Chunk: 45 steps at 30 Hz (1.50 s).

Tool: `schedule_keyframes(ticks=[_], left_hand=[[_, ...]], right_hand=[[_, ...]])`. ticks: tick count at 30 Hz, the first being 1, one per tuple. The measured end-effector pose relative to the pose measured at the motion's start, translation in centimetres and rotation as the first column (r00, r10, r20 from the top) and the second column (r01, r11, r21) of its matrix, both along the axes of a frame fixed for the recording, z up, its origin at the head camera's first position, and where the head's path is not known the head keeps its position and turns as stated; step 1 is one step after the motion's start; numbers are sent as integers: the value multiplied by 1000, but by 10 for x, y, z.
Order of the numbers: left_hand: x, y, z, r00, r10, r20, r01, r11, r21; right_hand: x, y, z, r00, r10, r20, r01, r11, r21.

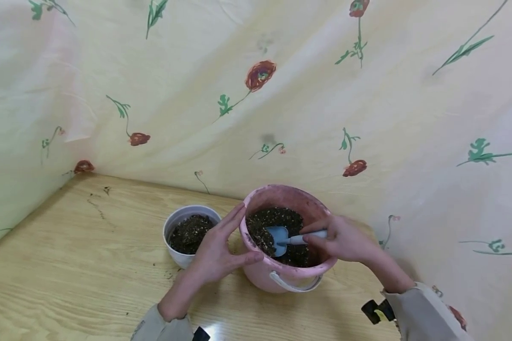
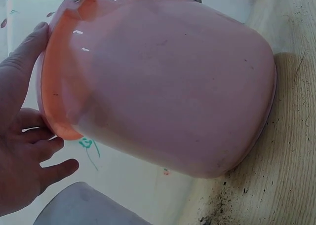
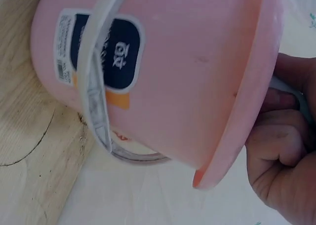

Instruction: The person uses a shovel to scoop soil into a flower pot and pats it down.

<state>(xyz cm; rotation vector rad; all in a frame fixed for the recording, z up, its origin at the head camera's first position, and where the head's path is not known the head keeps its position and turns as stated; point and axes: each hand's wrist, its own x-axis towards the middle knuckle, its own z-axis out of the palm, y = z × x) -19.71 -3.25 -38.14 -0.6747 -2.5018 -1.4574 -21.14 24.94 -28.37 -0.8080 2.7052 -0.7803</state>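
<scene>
A pink bucket (image 1: pixel 264 279) of dark soil (image 1: pixel 277 217) stands on the table, its white handle (image 1: pixel 296 286) hanging down the near side. My right hand (image 1: pixel 345 239) grips the pale blue trowel (image 1: pixel 296 240) by its handle, with the blade down at the soil inside the bucket. In the right wrist view the fingers curl at the bucket's rim, which hides most of the trowel. My left hand (image 1: pixel 217 251) rests on the bucket's left rim, thumb and fingers spread along it. Just left of that hand stands a white pot (image 1: pixel 173 255) holding soil, partly covered by the fingers.
The wooden table (image 1: pixel 89 265) has soil crumbs scattered near the pot and bucket. A flowered cloth (image 1: pixel 187 94) hangs close behind and along the left side. A label (image 3: pixel 118 55) shows on the bucket's side in the right wrist view.
</scene>
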Motion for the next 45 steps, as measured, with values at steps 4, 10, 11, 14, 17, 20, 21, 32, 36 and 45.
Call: schedule_keyframes(ticks=[4,10,11,14,17,20,21,32,36,45], left_hand=[[0,-1,0,1000,2,-25,-2,1000,14],[0,-4,0,1000,-8,9,8,1000,6],[0,-4,0,1000,-11,16,11,1000,7],[0,-4,-1,999,-17,40,16,1000,10],[0,-5,-1,998,-26,54,26,1000,8],[0,-6,-1,998,-16,58,16,1000,-4],[0,-7,-1,998,-11,55,12,1000,-9],[-3,-4,-2,998,-27,53,28,999,-19],[-2,-2,-2,997,-21,72,22,1000,-22],[-4,-3,-3,998,-28,50,29,1000,-3]], right_hand=[[-3,-2,-2,998,-39,46,41,998,-37],[-4,-2,-5,994,-98,56,101,993,-57],[-5,-3,-5,992,-111,58,114,991,-67],[-4,-3,-6,987,-145,69,151,984,-91],[-5,-5,-7,983,-166,74,174,978,-112],[-6,-8,-10,982,-173,73,181,976,-118],[-6,-9,-10,982,-174,73,182,976,-121],[-3,0,-4,974,-179,142,200,967,-155],[0,5,-5,974,-177,142,200,965,-171],[12,17,-7,958,-218,186,260,936,-239]])
